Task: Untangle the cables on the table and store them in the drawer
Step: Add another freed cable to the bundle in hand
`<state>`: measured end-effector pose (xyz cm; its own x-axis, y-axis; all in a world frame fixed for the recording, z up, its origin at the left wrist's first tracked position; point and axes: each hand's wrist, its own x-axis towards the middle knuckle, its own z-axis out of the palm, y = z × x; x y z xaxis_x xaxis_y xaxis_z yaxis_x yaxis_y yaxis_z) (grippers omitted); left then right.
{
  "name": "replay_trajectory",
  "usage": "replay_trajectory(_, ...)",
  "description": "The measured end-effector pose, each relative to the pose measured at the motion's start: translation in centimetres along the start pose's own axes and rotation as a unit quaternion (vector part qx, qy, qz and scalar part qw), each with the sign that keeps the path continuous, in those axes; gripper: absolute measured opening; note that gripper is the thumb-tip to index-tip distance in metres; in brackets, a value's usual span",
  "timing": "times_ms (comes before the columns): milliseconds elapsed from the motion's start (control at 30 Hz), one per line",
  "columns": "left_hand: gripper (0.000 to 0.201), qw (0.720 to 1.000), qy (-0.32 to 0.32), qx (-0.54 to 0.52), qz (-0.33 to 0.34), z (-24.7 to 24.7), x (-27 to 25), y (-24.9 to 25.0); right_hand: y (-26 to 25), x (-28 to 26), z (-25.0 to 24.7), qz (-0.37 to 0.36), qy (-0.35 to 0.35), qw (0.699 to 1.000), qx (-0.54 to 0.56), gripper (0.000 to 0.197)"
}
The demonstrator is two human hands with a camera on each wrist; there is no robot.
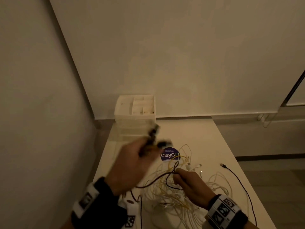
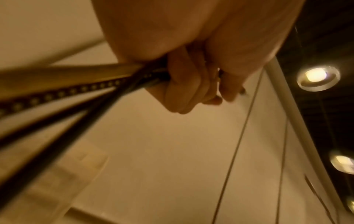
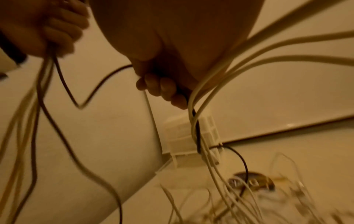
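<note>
Two hands gripping cables, left hand (image 1: 132,164) dark bundle, right hand (image 1: 191,187) black cable, "ClayG" sticker (image 1: 169,154).

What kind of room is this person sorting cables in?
Probably an office or meeting room, dimly lit. A plain white table stands against bare walls, a small plastic drawer organizer sits at its far end, and recessed ceiling spotlights shine overhead.

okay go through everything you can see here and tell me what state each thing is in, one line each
left hand: raised, gripping a bunch of dark cable ends.
right hand: low over the table, gripping a black cable.
black cable: looped, strung between both hands.
cable pile: white and yellow, still tangled on the table.
loose black cable: lying apart at the right.
drawer unit: at the table's far edge; its drawers look closed.
</note>
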<state>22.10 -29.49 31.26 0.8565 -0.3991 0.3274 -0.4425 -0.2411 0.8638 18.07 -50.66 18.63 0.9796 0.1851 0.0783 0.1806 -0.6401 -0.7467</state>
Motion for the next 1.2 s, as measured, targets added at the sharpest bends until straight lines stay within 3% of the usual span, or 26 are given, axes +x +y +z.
replay_trajectory(100,0.011,0.994,-0.077,0.080,-0.011,4.4,-1.1,-1.9,-1.8,0.2,-1.0,-0.015,-0.009,1.000,0.008,0.027)
replay_trajectory(233,0.012,0.994,-0.073,0.043,-0.064,6.9,-0.5,-3.2,-1.8,0.0,-2.2,-0.003,0.031,0.999,0.026,0.027)
replay_trajectory(400,0.038,0.992,-0.065,0.097,-0.038,7.7,0.3,-2.9,-1.0,-0.1,-2.7,0.003,0.070,0.995,0.071,0.028)
replay_trajectory(500,0.041,0.995,-0.019,0.098,-0.011,7.5,1.2,-2.9,-0.8,-0.2,-2.4,0.003,0.085,0.989,0.118,0.028)
replay_trajectory(667,0.014,0.992,0.094,0.081,0.018,5.7,2.8,-2.3,0.7,0.1,-1.3,-0.045,0.089,0.993,0.066,0.021)
replay_trajectory(800,0.006,0.976,0.205,0.045,0.049,2.4,4.0,-0.1,4.2,-0.3,0.1,0.027,0.081,0.995,0.060,0.023)
replay_trajectory(933,0.006,0.947,0.319,0.012,0.034,-1.5,5.4,0.3,6.5,-0.9,1.1,0.099,0.096,0.985,0.106,0.021)
replay_trajectory(1000,0.004,0.944,0.327,0.034,0.023,-2.9,5.7,-0.5,6.9,-1.0,1.0,0.120,0.106,0.982,0.104,0.022)
replay_trajectory(1100,0.016,0.954,0.287,0.086,-0.018,-3.0,5.2,-1.5,6.1,-0.6,0.0,0.107,0.125,0.978,0.128,0.025)
replay_trajectory(1200,0.009,0.956,0.252,0.146,-0.028,-1.4,4.1,-2.1,5.8,0.2,-0.9,0.086,0.121,0.982,0.114,0.027)
